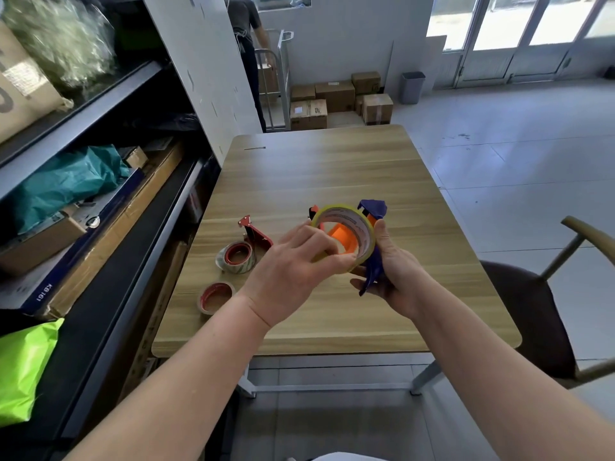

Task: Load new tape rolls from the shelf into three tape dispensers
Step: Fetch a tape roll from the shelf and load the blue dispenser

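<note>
Above the wooden table (332, 168), my left hand (293, 271) grips a yellowish tape roll (361, 227) by its lower rim. The roll sits over the orange hub of a blue tape dispenser (374, 207). My right hand (396, 271) holds that dispenser by its blue handle. On the table to the left lies a red dispenser (256, 232) with a clear tape roll (237, 257) on its wheel. A second roll with a red core (216, 296) lies flat near the table's left edge.
A metal shelf (100, 181) with boxes, a teal bag and a green bag runs along the left. A chair (539, 294) stands at the table's right. Behind the table are cardboard boxes (336, 101), a grey bin (412, 86) and a person by a trolley (249, 44).
</note>
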Available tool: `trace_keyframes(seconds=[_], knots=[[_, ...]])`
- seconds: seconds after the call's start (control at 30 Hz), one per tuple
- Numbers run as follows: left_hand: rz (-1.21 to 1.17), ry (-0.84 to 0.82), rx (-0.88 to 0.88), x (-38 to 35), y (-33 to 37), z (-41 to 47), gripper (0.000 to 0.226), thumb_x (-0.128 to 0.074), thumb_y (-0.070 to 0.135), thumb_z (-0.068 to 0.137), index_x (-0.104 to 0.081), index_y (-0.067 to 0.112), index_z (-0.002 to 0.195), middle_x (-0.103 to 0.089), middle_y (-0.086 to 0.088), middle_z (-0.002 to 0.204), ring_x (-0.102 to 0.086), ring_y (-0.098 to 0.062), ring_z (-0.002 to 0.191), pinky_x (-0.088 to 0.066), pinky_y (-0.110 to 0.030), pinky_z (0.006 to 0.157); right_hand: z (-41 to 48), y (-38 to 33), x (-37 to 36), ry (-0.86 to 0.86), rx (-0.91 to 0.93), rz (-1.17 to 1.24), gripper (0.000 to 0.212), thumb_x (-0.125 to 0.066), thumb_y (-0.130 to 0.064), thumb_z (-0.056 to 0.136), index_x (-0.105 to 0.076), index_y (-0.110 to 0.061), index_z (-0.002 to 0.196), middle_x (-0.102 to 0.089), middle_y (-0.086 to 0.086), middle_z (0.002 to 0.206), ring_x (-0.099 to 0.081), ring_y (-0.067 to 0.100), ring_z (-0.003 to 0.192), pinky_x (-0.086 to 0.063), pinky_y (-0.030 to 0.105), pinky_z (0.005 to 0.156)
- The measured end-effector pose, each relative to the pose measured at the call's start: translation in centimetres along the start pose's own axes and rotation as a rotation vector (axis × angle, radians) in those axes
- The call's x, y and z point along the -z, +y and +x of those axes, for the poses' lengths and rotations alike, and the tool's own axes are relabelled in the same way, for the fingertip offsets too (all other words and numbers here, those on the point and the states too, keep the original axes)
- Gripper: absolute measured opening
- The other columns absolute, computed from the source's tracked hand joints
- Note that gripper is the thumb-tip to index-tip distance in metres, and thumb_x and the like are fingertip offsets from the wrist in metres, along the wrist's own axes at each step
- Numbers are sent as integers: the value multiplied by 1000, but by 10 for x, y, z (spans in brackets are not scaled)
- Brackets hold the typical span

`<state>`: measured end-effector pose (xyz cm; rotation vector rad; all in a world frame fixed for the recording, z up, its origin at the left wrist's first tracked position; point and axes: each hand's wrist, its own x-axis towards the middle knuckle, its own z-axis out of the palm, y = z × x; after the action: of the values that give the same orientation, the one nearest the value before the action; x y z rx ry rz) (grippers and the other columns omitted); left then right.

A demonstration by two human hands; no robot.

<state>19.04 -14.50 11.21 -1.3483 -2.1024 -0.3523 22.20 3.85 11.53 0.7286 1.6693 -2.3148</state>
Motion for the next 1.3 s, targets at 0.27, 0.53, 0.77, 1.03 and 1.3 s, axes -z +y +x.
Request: trace_keyframes(seconds=[0.27,0.53,0.77,1.03,1.3], knots=[[-219,-47,249,2,2,1,43,-79,30,76,-69,21,116,-62,-5,120,-55,-24,109,-54,-41,87,1,-4,7,-14,83,-37,38,-64,-45,88,-63,-11,106,-68,4,90,-63,17,84,-53,32,71],[-1009,-123,1296,22,5,32,22,-54,24,99,-67,16,115,-73,1,92,-70,1,70,-53,-13,59,4,-6,5,-40,135,-15,38,-60,-36,94,-57,-10,123,-69,3,94,-66,17,87,-55,32,72],[-916,-191,1294,22,-1,29,20,-51,28,100,-71,29,96,-71,0,89,-63,-12,81,-44,-28,71,2,-7,10,-152,184,-199,40,-61,-41,92,-59,-16,123,-70,3,104,-65,18,96,-55,31,78],[-946,-139,1276,38,2,43,36,-66,54,84,-71,21,96,-76,-7,94,-72,-25,88,-56,-34,71,0,-3,16,-298,109,52,33,-56,-40,93,-67,-14,112,-73,1,92,-67,13,80,-52,27,73],[-838,-319,1184,48,7,48,44,-68,58,81,-76,14,86,-76,0,76,-72,-12,66,-55,-25,63,-8,7,16,-355,63,-3,56,-56,-49,85,-62,-8,123,-70,12,109,-66,23,93,-54,35,82]])
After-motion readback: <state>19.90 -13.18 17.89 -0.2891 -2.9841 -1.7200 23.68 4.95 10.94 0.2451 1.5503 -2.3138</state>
